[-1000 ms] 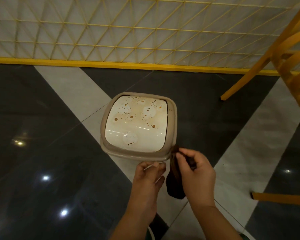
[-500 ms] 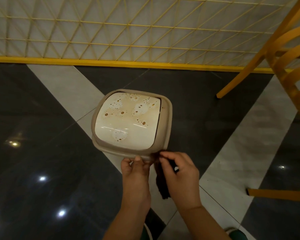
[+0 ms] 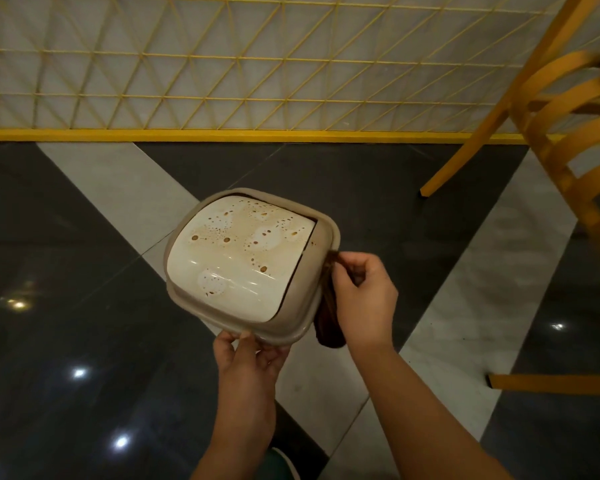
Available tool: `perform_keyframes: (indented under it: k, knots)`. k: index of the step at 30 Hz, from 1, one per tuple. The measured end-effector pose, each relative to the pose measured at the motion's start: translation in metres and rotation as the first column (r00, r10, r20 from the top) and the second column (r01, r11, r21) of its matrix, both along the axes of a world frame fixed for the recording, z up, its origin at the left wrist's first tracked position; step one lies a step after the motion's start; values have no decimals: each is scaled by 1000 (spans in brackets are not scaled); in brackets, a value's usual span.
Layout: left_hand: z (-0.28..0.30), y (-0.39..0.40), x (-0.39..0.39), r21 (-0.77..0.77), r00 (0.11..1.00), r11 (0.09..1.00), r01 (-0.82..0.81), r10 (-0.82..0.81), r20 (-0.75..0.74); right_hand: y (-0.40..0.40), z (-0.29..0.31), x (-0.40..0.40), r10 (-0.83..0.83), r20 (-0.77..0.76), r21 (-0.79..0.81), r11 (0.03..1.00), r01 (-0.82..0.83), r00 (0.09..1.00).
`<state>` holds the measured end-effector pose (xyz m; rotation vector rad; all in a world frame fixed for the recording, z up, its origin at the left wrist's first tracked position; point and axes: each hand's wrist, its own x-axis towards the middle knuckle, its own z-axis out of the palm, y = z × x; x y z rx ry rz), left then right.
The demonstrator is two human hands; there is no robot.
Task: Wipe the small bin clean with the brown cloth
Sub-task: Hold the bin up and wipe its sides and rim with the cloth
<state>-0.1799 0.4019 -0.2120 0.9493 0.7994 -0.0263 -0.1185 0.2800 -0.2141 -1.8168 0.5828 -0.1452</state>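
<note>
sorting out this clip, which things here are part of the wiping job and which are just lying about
In the job: small bin, brown cloth, left hand, right hand.
Just there: yellow chair, lattice screen.

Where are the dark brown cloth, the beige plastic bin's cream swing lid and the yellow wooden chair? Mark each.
dark brown cloth (image 3: 327,327), head view, its hanging lower end.
cream swing lid (image 3: 238,259), head view, the lid's stained middle.
yellow wooden chair (image 3: 471,140), head view, its slanted leg.
</note>
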Motion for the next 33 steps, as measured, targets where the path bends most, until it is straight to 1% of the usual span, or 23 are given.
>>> perform_keyframes:
  k: [2,4,7,10,13,14,18,21,23,25,30,33]
  knots:
    - [0,-3,2,11,1000,1000,5,-5,-4,6,-2,-4,-21,4,-8,1000,21,1000]
    - [0,-5,1,7,1000,1000,3,-3,1,16,-5,-25,27,26,-39,999,-26,999]
    - [-2,-1,-1,10,1000,1000,27,-27,8,29,-12,-60,92,43,-28,995,-91,995]
    - [-4,9,-3,4,997,997,72,-72,-6,23,-14,-65,125,34,-72,990,-122,992]
    - [-6,26,-2,-10,991,991,132,-132,-16,7,-10,-39,41,1,-22,999,-41,999]
    - [-6,32,-1,-6,992,992,126,-126,-14,2,-8,-31,20,-16,-5,1000,-20,1000]
    - [-4,34,3,27,999,999,-45,44,8,-1,-6,-25,61,-53,-21,998,-63,997]
    - [-2,12,-3,79,985,982,-172,171,11,2,-9,-30,55,-50,1,999,-55,997]
    - [-2,3,-6,115,975,968,-223,221,23,5,-10,-30,38,-42,37,999,-36,998]
    - [-3,2,-3,132,974,966,-224,222,31,8,-12,-31,9,-27,99,995,-6,1000]
    - [-3,2,2,110,982,976,-187,182,52,19,-13,-28,-51,-8,261,964,51,999]
    - [-3,3,-1,93,979,975,-201,198,37,20,-11,-30,-36,4,224,974,35,999]
